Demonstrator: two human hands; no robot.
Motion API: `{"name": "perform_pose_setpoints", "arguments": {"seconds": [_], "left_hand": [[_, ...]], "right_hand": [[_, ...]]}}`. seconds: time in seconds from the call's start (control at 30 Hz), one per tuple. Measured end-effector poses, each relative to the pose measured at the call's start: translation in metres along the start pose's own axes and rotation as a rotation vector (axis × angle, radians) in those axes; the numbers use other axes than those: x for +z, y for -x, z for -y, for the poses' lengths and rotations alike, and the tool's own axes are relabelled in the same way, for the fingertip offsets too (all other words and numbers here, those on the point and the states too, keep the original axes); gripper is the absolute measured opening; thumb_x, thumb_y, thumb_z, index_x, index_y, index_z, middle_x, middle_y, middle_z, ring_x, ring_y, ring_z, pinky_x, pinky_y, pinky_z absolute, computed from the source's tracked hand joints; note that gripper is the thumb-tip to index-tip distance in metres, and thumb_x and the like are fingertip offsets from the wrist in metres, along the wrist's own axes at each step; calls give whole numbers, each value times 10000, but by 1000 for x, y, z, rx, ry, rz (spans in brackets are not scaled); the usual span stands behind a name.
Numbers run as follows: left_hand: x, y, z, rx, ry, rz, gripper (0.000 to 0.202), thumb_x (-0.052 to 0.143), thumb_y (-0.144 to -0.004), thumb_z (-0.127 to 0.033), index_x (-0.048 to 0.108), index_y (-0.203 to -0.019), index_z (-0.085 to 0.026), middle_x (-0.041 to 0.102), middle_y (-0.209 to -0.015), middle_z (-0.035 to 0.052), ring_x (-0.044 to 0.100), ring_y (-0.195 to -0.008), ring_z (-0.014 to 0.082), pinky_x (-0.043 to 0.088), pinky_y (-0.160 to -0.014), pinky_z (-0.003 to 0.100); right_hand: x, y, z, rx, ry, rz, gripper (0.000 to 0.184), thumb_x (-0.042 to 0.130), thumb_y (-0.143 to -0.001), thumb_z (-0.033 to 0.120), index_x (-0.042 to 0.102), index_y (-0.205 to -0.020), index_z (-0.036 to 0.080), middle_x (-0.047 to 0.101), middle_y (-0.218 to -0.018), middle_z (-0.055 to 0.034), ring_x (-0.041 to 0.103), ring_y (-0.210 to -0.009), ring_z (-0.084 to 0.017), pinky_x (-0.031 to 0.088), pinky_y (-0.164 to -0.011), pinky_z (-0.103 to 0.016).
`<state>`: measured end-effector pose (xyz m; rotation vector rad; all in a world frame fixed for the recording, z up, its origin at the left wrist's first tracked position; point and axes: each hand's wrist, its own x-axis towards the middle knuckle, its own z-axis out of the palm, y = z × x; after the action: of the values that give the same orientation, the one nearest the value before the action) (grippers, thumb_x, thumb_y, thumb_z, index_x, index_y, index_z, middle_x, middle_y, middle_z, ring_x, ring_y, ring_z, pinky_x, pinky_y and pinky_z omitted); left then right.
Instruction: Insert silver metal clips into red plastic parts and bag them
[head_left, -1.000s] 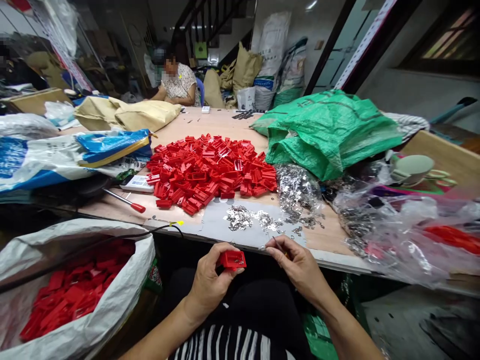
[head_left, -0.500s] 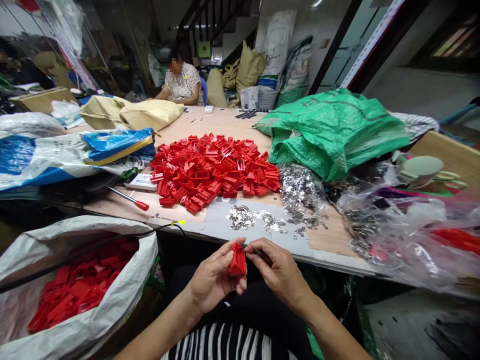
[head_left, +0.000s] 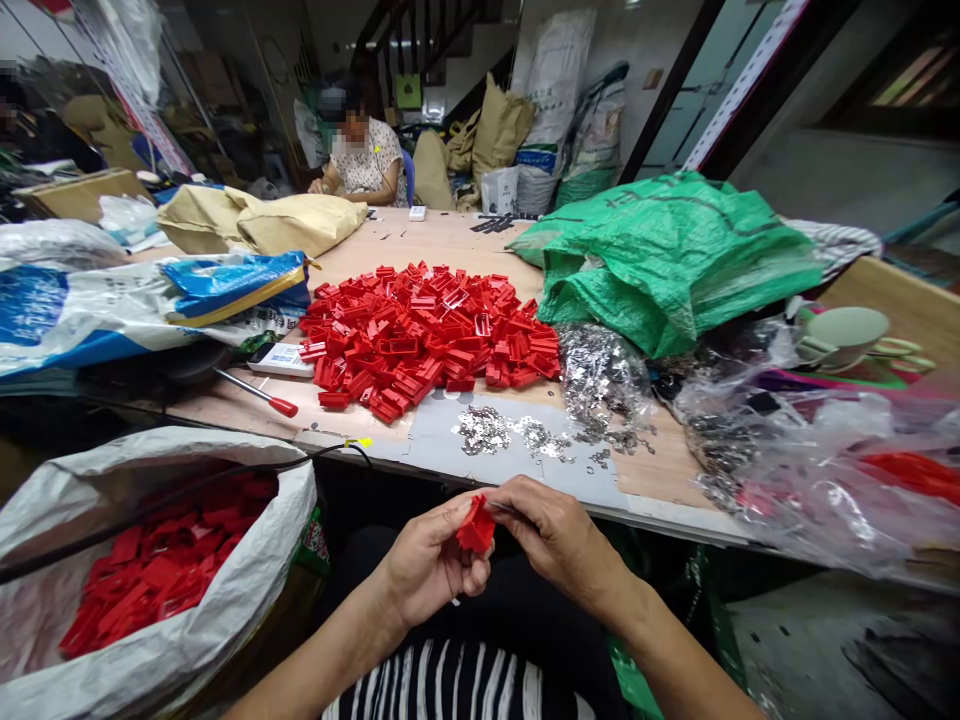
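My left hand [head_left: 427, 565] is closed round a small red plastic part [head_left: 475, 525], held just below the table's near edge over my lap. My right hand [head_left: 555, 540] meets it from the right, fingers pinched on a thin dark tool whose tip lies against the part. On the table ahead lies a large heap of the same red parts [head_left: 427, 335]. In front of that heap small silver metal pieces [head_left: 510, 435] are scattered over a grey sheet [head_left: 442, 440].
A white sack [head_left: 161, 660] at my lower left holds more red parts. A red-handled screwdriver [head_left: 259, 395], blue-and-white bags [head_left: 150, 305], a green sack [head_left: 660, 260] and clear plastic bags [head_left: 817, 450] lie on the table. Another person [head_left: 360, 160] sits at the far end.
My hands have come together: the right hand moved left to the red part. The left hand turned the part from lying flat to standing on end.
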<state>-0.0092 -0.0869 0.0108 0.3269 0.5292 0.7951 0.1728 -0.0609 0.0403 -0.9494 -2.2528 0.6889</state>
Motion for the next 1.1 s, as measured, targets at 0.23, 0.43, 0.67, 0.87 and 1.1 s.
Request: {"name": "perform_pose_setpoints", "arguments": {"seconds": [0.23, 0.43, 0.67, 0.87, 1.1], "left_hand": [[-1, 0, 3, -5, -3, -9, 385, 534, -894, -340, 549, -1229, -150, 616, -653, 29, 595, -452, 114, 366, -414, 185], [-4, -2, 4, -21, 37, -23, 383, 525, -900, -320, 533, -1249, -162, 630, -669, 39, 611, -462, 116, 385, -432, 180], [-1, -1, 1, -21, 53, -8, 451, 473, -926, -317, 413, -1360, -208, 624, -641, 32, 589, -454, 109, 381, -442, 180], [-2, -3, 4, -12, -5, -33, 478, 488, -914, -326, 406, -1366, -195, 633, -619, 29, 560, -401, 111, 353, -400, 186], [-12, -4, 4, -103, -82, -2, 551, 576, -866, -318, 406, -1377, -206, 613, -545, -4, 507, -322, 108, 285, -345, 182]], "right_hand": [[-3, -1, 1, 39, 16, 130, 234, 474, -914, 118, 610, -1080, 213, 637, -912, -46, 595, -840, -157, 483, -746, -281], [-8, -6, 5, 96, -65, 180, 230, 458, -928, 151, 642, -1037, 233, 612, -897, -41, 574, -837, -151, 459, -751, -271], [-14, -2, -4, 382, -283, 62, 110, 506, -926, 301, 569, -901, 215, 583, -812, 12, 508, -739, -120, 404, -682, -243], [0, -2, -9, 468, -518, 117, 179, 579, -869, 345, 491, -812, 201, 480, -745, 39, 410, -682, -106, 336, -612, -233], [12, 2, -11, 486, -773, 196, 319, 630, -822, 392, 392, -732, 199, 386, -724, 48, 331, -660, -99, 305, -587, -229]]}}
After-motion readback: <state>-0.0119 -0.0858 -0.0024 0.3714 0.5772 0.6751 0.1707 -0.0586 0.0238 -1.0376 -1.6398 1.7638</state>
